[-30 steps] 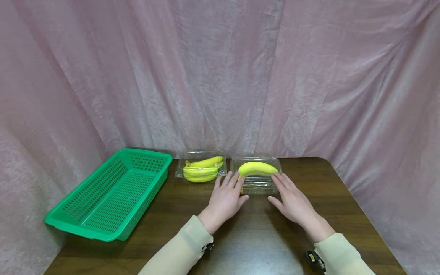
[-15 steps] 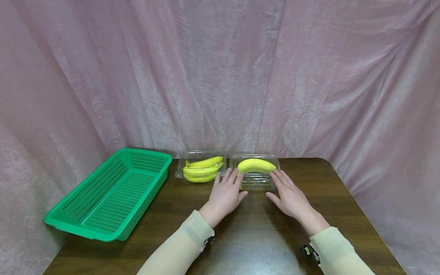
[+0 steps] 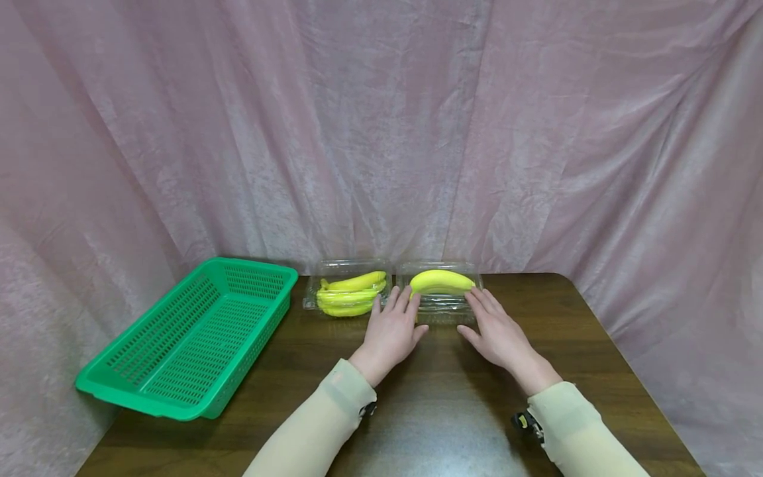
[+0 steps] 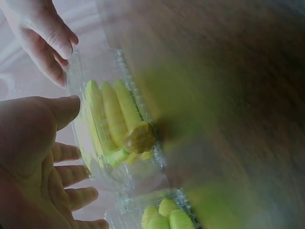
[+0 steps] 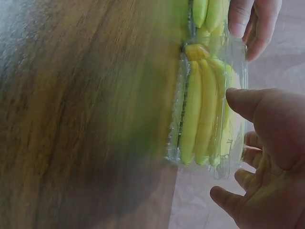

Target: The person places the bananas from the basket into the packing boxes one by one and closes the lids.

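A clear plastic clamshell box [image 3: 444, 317] stands near the table's back edge. One banana [image 3: 441, 281] shows on top in the head view; in the wrist views several bananas [image 4: 113, 112] lie side by side inside it. My left hand [image 3: 390, 334] has its straight, spread fingers at the box's front left corner. At the front right corner my right hand [image 3: 499, 334] reaches forward likewise, its fingertips against the box. Both thumbs lie near the front side. Directly left stands a second clamshell box [image 3: 352, 266], with several bananas [image 3: 348, 308] in it.
A green perforated basket [image 3: 211, 338] stands at the table's left side. Behind the brown wooden table [image 3: 441, 411] hangs a pink velvet curtain [image 3: 381, 132], close to both boxes.
The right box has slid away toward the back edge and slightly left, and both hands have moved forward with it. It now stands about level with the left box, which has stayed put.
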A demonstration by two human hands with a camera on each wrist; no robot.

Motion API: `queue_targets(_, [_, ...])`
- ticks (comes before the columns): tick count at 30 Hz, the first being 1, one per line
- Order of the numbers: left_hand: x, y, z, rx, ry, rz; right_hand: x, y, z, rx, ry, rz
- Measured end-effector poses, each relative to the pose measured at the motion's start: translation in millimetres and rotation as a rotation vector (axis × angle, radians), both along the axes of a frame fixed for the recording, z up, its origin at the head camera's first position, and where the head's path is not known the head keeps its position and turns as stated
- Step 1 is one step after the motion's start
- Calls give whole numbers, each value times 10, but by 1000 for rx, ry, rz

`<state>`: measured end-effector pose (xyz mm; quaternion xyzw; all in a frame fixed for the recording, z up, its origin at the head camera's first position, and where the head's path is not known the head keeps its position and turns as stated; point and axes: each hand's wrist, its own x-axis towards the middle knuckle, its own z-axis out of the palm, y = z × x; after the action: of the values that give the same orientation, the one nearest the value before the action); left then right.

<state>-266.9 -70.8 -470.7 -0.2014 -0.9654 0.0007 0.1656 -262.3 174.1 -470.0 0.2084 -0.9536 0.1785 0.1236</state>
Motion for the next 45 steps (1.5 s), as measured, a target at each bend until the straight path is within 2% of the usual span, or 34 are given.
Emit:
queue_targets(25, [-106, 36, -23, 19, 39, 56, -145, -63, -38, -41, -39, -3])
queue_targets(35, [-120, 27, -24, -4, 15, 67, -175, -65, -53, -30, -49, -6])
queue_targets(40, [-114, 41, -5, -11, 28, 74, -168, -65, -29, -11, -66, -11])
queue_targets(45, [-70, 46, 8, 15, 63, 58, -89, -83, 3, 14, -42, -15])
